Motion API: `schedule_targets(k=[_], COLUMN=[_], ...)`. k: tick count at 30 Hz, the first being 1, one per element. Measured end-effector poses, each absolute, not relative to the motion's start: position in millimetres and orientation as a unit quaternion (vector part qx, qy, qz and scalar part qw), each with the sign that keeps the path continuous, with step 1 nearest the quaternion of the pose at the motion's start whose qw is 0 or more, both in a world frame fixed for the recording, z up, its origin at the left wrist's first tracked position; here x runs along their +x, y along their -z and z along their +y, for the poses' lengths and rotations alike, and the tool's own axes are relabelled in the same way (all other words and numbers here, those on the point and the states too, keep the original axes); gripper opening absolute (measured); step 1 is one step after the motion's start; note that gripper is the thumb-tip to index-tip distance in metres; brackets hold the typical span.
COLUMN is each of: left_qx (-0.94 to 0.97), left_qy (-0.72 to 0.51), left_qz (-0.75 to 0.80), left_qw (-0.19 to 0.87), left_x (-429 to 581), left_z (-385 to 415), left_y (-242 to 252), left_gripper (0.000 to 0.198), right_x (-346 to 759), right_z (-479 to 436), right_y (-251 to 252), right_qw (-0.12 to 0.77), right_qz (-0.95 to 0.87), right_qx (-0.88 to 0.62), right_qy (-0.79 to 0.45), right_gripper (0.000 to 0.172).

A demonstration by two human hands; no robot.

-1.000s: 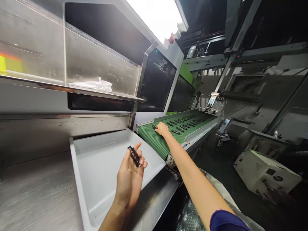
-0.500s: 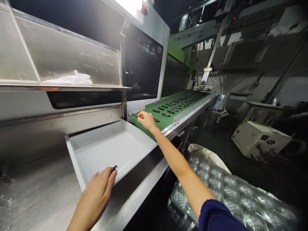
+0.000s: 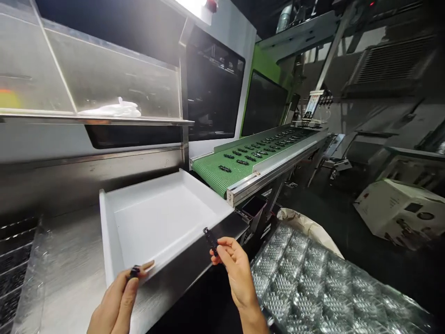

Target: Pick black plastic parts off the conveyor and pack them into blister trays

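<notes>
The right hand [image 3: 236, 266] pinches a slotted black part [image 3: 211, 241] between thumb and fingers near its lower end, just in front of the near edge of the white tray [image 3: 149, 204]; the rest of the part sticks out toward that tray. With so little of it gripped, a bump could twist it loose – and from here it would likely drop short of the tray, into the dark space below

The left hand [image 3: 114, 297], by the tray's near left corner, has its thumb and fingers closed on a second black part [image 3: 135, 272], mostly hidden, so how firm that hold is I cannot tell. Should this hand swing low, the part could knock against the tray's rim

Left of the tray, on the steel table [image 3: 76, 241], a clear-edged divided tray [image 3: 14, 278] sits close enough for a careless sleeve to nudge

Right of the tray, clear plastic trays [image 3: 313, 287] lie near the right forearm, which might catch their edge on a wide turn

Behind and to the right of the tray, the green belt [image 3: 215, 178] carries more black parts [image 3: 242, 162] – if it is running, which I cannot tell, the foremost could tip off while both hands are occupied
</notes>
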State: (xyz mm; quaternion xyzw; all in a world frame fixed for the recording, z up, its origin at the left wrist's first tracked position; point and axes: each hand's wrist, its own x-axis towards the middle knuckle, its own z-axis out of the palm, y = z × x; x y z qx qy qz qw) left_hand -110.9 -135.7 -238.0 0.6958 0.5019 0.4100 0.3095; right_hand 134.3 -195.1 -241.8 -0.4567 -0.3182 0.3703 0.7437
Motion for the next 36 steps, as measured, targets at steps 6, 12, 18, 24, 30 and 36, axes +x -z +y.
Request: schedule_targets(k=[6, 12, 18, 24, 30, 36], left_qx=[0.474, 0.398, 0.404, 0.417, 0.385, 0.375], left_qy=[-0.505, -0.475, -0.403, -0.312, -0.31, -0.288], left_qz=[0.336, 0.245, 0.254, 0.222, 0.211, 0.209], left_qw=[0.638, 0.745, 0.781, 0.825, 0.844, 0.856], left_x=[-59.7, -36.9, -52.5, -57.3, -53.8, -47.9], left_z=[-176.1, -175.4, -162.2, -156.4, -155.0, -147.8], left_y=[218.1, 214.5, 213.0, 206.6, 207.3, 212.8], left_gripper=[0.036, 0.036, 0.03, 0.035, 0.04, 0.031], right_x=[100.7, 77.3, 102.5, 118.4, 112.7, 121.1], right_z=[-212.4, -218.3, -214.2, -200.9, -196.0, -192.4], right_y=[227.0, 240.7, 214.7, 187.0, 193.5, 196.3], right_qw=[0.735, 0.667, 0.535, 0.422, 0.45, 0.433], right_qz=[-0.317, -0.436, -0.688, -0.818, -0.797, -0.803], right_qx=[-0.371, -0.453, -0.49, -0.39, -0.4, -0.404], right_qy=[-0.471, -0.4, -0.035, -0.015, -0.041, -0.068], right_gripper=[0.031, 0.013, 0.042, 0.069, 0.07, 0.07])
